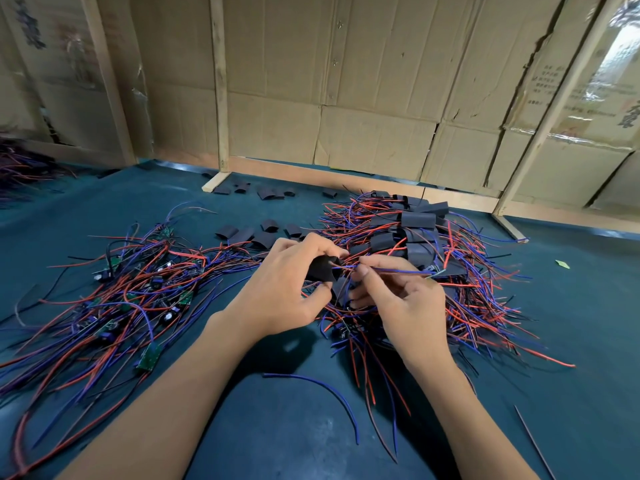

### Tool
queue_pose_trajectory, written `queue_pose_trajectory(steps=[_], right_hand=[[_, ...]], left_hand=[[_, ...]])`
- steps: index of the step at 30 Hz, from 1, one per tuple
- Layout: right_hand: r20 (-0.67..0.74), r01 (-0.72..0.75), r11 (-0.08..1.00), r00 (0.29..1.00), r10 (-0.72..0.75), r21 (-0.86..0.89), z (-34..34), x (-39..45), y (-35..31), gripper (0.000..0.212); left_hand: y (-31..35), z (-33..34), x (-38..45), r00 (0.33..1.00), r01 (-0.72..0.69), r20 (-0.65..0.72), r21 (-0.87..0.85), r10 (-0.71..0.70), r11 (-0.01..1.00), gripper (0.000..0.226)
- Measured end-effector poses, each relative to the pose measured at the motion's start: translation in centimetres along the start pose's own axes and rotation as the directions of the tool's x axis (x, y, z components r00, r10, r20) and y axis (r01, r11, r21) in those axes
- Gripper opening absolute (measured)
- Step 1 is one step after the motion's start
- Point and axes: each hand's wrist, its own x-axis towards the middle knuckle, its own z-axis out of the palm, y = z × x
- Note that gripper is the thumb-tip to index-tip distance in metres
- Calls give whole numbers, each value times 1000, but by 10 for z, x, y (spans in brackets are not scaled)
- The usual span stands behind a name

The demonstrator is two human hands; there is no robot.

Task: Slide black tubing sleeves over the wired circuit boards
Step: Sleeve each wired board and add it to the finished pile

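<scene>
Sleeve (pixel 320 270) at frame centre, pinched in left hand (pixel 277 289) grip, mouth facing right. Right hand (pixel 398 299) grip pinches the wires (pixel 391 270) feeding into it; board (pixel 437 271) trails just right. Sleeve looks light, soft, collapses easily: hold by the edges, keep mouth open. Wires limp, so push near the board.

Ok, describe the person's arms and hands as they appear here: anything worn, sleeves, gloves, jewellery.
Both arms enter from the bottom edge and are bare as far as the view shows; no sleeve is visible. The left hand and the right hand wear no gloves. No watch, bracelet or ring shows on either wrist or on the visible fingers. The fingernails look short and unpainted.
</scene>
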Motion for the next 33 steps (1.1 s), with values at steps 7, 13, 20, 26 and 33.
queue_pose_trajectory(steps=[7,13,20,26,33], right_hand=[[128,-246,934,967,219,258,3,2,-10,20],[158,-315,869,948,275,381,3,3,-9,22],[163,-306,895,950,266,325,1,4,-7,13],[103,-255,925,967,235,281,4,2,-9,29],[40,-229,944,973,226,237,5,1,-12,28]], left_hand=[[2,2,1,1000,-15,15,35,15,999,41],[3,3,1,998,-58,-15,30,58,998,40],[1,1,0,999,-5,-37,8,5,1000,46],[2,1,-1,999,24,-23,-11,-24,1000,46],[1,1,-2,1000,27,-2,-20,-27,999,47]])
